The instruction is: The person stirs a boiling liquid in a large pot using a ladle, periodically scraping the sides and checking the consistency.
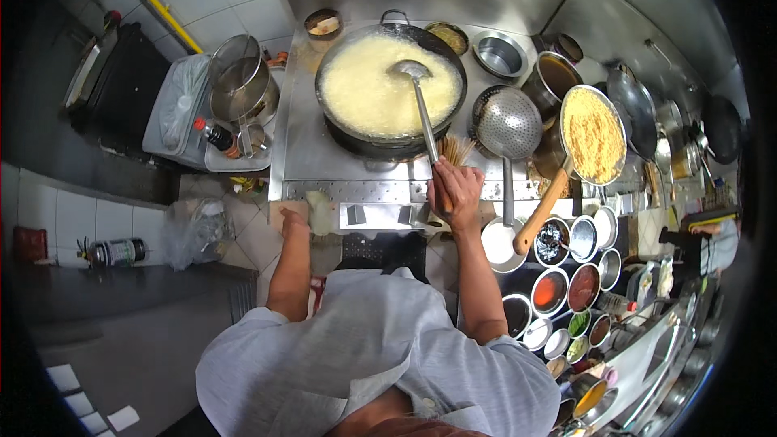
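Note:
My right hand (456,191) is closed around the wooden handle of a steel wok ladle (423,112). The ladle's bowl rests in pale yellow, frothy liquid (364,85) that fills a large black wok (322,112) on the steel range. At the range's front edge, my left hand (294,217) lies near a folded cloth (320,212); its fingers are hard to make out. A bamboo brush (454,150) sits between the wok and my right hand. Right of the wok, a perforated steel strainer ladle (507,121) rests over a pot.
A wooden-handled strainer of yellow crumbs (593,135) lies over a pot at the right. Several seasoning bowls, one with red sauce (584,288), stand below it. At left are a wire basket (243,82) and a dark bottle (217,136). Another person (719,246) stands far right.

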`<state>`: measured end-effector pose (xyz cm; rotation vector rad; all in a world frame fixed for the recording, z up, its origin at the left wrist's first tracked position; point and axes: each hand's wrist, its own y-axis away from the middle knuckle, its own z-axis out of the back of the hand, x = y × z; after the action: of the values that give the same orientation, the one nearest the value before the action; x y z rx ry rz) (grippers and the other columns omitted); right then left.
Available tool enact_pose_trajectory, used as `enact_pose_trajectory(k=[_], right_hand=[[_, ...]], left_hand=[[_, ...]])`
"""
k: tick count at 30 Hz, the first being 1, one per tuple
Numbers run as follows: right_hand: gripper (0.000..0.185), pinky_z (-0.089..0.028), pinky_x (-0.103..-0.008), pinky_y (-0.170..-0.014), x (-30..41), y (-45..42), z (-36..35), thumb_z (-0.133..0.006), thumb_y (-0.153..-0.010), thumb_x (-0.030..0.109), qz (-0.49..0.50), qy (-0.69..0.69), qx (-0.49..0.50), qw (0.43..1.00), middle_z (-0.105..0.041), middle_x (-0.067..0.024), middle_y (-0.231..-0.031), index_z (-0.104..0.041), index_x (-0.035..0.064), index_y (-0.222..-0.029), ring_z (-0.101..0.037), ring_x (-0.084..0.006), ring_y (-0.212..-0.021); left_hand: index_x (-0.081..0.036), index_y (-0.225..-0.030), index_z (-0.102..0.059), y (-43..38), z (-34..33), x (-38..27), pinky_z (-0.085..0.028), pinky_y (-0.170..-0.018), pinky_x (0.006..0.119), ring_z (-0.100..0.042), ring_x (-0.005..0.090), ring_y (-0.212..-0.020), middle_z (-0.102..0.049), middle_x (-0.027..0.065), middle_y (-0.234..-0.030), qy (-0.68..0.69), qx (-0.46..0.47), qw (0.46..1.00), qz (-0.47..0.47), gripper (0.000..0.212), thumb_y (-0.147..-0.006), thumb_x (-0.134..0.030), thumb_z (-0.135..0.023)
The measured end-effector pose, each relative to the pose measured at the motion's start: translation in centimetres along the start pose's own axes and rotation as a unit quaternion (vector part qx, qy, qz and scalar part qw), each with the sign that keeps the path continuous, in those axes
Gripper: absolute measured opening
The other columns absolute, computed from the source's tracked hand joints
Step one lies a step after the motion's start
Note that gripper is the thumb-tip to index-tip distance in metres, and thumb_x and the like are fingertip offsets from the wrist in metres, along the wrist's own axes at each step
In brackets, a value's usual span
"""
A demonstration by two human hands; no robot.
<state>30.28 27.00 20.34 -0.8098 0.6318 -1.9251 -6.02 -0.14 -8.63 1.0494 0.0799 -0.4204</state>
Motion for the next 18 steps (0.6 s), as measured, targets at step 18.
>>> enact_pose_trajectory(k=[18], right_hand=[[0.028,-0.043,-0.0386,-0.088,5.3,1.1,7.3,-0.072,-0.079,0.016,-0.139,-0.095,-0.044,0.985,-0.074,-0.0118,-0.097,-0.071,0.0006,-0.103,-0.065,-0.0259,-0.082]], left_hand=[[-0.02,-0.162,-0.014,4.1,2.2,-2.4,-0.007,-0.104,0.084,0.005,0.0522,-0.15,0.002,0.0195,-0.168,0.003,0.254,0.966,0.041,0.107,-0.083,-0.068,-0.068]])
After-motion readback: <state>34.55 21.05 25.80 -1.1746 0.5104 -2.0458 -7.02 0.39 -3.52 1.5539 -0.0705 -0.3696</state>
